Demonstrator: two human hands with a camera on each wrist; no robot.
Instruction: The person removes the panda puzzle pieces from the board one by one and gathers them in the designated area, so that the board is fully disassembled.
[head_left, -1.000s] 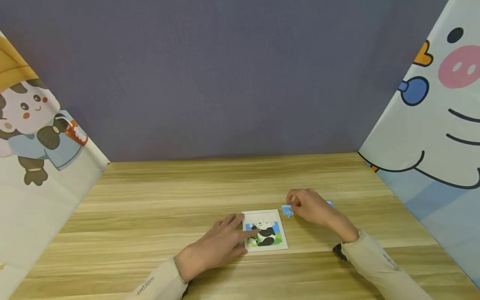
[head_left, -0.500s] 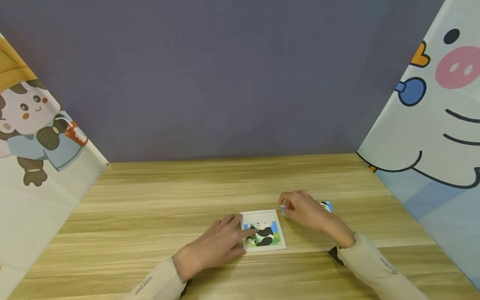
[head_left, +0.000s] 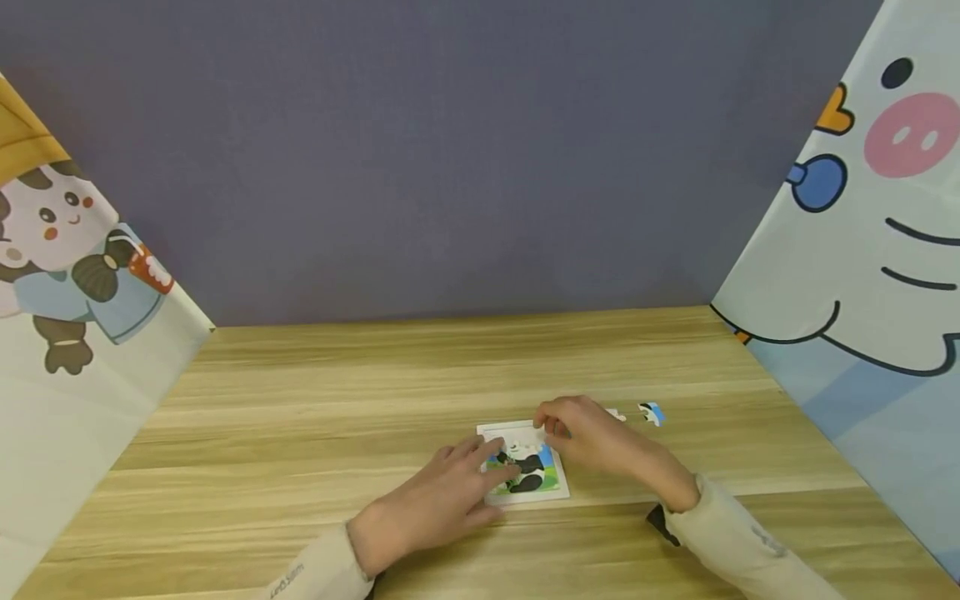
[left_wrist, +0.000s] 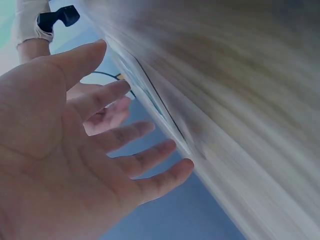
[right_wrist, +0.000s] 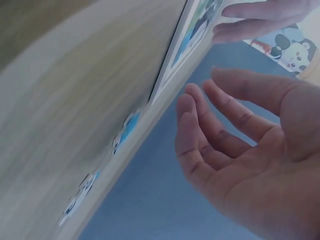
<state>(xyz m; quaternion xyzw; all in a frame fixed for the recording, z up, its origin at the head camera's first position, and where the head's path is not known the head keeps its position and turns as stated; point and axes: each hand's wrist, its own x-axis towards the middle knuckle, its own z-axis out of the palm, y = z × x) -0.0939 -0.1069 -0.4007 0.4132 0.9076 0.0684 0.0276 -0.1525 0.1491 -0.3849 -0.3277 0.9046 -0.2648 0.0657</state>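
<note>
left hand [head_left: 435, 504]: fingers loose, laid flat on the puzzle board [head_left: 525, 465]
right hand [head_left: 592, 437]: fingers relaxed, nothing held, at the board's top right corner
board: mid tabletop [head_left: 300, 417]
loose piece [head_left: 651, 412]: set right of it

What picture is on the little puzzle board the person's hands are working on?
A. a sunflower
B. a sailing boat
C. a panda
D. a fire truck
C: the puzzle board on the wooden table shows a black-and-white panda on green grass under blue sky, with the left hand resting on its left edge and the right hand at its upper right corner.
</note>
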